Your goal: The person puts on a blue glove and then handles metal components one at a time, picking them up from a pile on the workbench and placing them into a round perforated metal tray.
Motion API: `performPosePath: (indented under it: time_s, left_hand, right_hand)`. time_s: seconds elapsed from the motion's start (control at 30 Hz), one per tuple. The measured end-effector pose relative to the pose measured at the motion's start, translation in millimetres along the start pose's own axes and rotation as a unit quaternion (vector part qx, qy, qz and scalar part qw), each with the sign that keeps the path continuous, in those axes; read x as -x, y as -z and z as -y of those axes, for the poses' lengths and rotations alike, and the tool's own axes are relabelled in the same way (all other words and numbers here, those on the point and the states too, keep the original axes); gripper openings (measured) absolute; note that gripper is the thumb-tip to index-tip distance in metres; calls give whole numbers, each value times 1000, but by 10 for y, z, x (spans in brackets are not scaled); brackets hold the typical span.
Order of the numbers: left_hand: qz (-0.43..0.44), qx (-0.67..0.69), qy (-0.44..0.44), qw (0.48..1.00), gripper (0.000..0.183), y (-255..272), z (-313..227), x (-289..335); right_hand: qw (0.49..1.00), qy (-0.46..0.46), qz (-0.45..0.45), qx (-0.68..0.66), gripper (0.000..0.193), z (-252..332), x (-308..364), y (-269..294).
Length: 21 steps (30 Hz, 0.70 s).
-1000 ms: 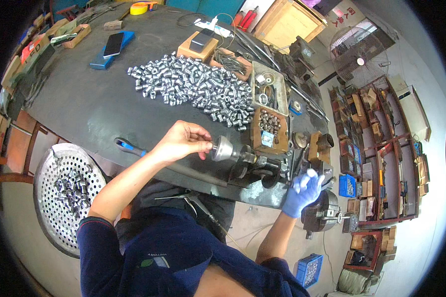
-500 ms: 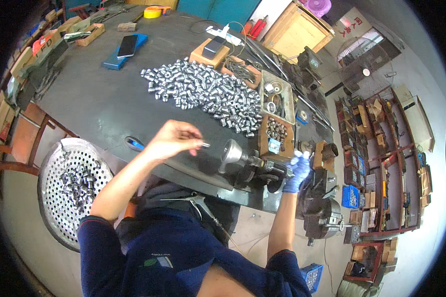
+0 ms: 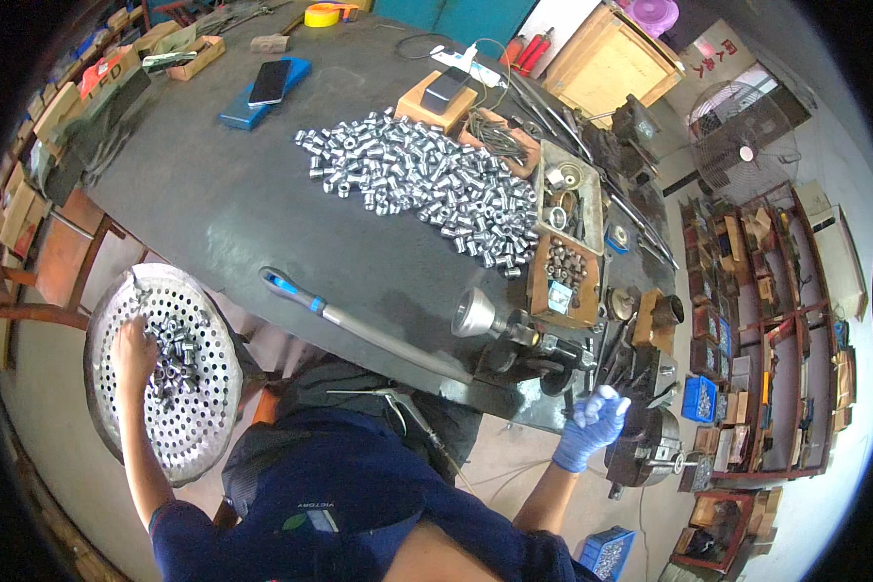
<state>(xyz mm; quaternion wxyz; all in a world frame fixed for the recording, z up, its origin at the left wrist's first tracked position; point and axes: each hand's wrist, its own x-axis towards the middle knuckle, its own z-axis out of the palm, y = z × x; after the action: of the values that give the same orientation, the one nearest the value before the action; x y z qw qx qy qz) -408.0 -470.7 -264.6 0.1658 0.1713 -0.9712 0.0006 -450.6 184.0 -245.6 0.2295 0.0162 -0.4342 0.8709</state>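
Note:
My bare left hand (image 3: 134,351) reaches down into a round perforated metal basin (image 3: 199,441) at my left, its fingers among the small silver metal sleeves (image 3: 177,357) lying there; its grip is hidden. My right hand (image 3: 592,427), in a blue glove, is closed on a dark lever of the small machine (image 3: 553,354) fixed at the table's near edge. The machine's silver cone-shaped chuck (image 3: 473,312) points left with nothing in it.
A large pile of silver sleeves (image 3: 427,179) covers the middle of the dark table (image 3: 223,209). A long blue-handled bar (image 3: 359,328) lies near the front edge. A wooden parts box (image 3: 565,262), a phone (image 3: 270,82), a fan (image 3: 742,136) and shelves (image 3: 766,330) surround it.
My left hand has left the chuck and swung down left into the perforated basin. My right hand has stayed at the machine's lever.

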Motion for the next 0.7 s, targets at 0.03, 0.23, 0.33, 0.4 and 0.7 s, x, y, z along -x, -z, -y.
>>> performPosePath:
  time_s: [0.03,0.23,0.33,0.4,0.7]
  left_hand:
    - [50,71,41,995,16,-23,-97,-127]
    - [92,282,-103,949,27,-370,-1681,-1352]
    - [113,226,-126,959,33,-570,-2321,-1808]
    - [126,179,-126,968,30,-740,-2551,-1938]
    - [75,159,-159,971,21,-977,-2466,-1819]
  right_hand:
    - [999,-30,-39,-15,43,-89,22,66]
    - [985,-91,-140,43,31,-582,-375,259]
    - [984,-116,-127,38,34,-624,-453,318]
    - [980,-119,-149,49,33,-605,-412,377]
    - [991,-125,-44,-27,34,-542,-281,360]
